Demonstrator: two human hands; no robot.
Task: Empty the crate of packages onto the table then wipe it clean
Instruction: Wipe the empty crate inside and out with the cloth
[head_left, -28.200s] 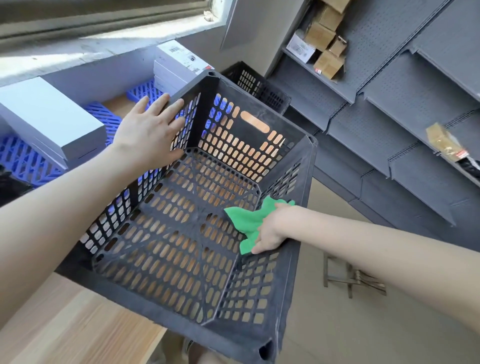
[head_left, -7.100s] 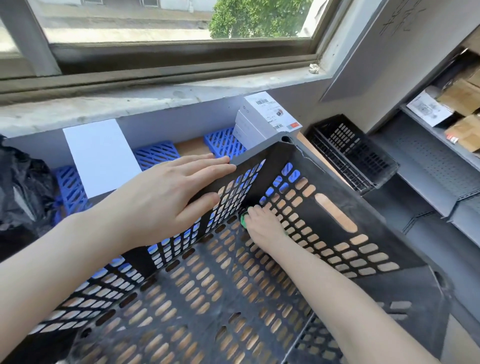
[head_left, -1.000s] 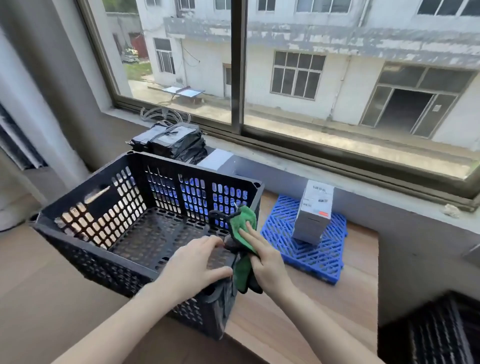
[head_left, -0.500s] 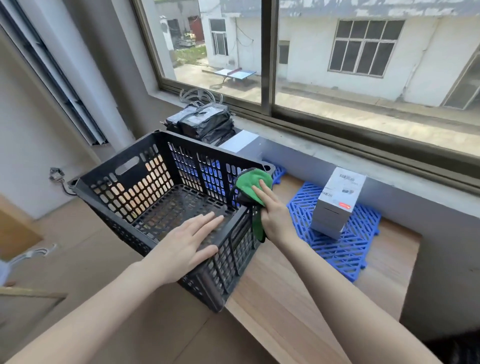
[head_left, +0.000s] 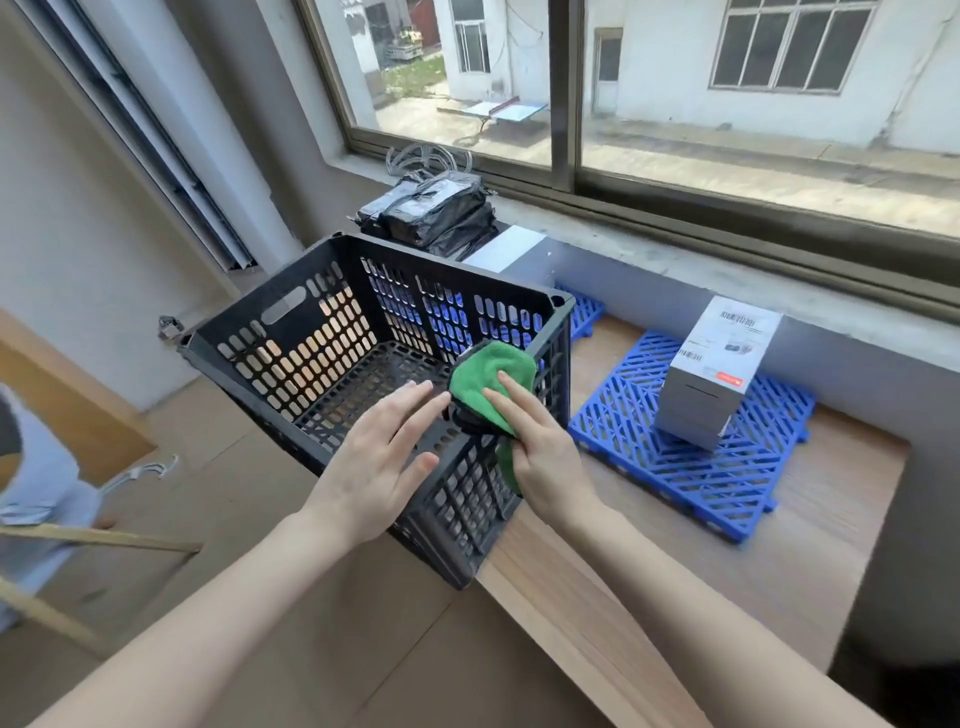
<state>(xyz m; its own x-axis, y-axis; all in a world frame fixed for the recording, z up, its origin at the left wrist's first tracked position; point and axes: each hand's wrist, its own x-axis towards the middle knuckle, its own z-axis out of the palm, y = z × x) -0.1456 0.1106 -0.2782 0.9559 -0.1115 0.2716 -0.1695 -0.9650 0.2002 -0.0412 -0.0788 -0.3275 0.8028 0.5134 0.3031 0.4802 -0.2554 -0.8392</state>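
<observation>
In the head view, the black crate (head_left: 322, 332) is seen just left of the picture's middle. It is set on the left end of the wooden counter (head_left: 649, 561), and its left part hangs out past the counter's edge over the floor. Nothing is seen inside it, so the emptying is judged done and the wiping to be in hand.

A green cloth (head_left: 488, 371) is folded over the rim of the crate's right wall, and one end hangs down the outer side. It is pressed there by the right hand (head_left: 540, 452), whose fingers are laid fairly straight across it. The thumb is hidden, so a pinch cannot be ruled out. Draped this way, both faces of the rim can probably be rubbed at once.

The left hand (head_left: 384, 457) is spread flat and holds nothing. It lies over the crate's near wall, at 9 o'clock from the right hand, likely to steady a crate that is only partly supported. Whether it bears down cannot be told.

Black packages (head_left: 431, 213) are stacked at 12 o'clock from the crate, below the window. A grey box (head_left: 717, 374) stands at 3 o'clock from it on a blue mat (head_left: 701, 467), well apart, where the wiping is not hindered.
</observation>
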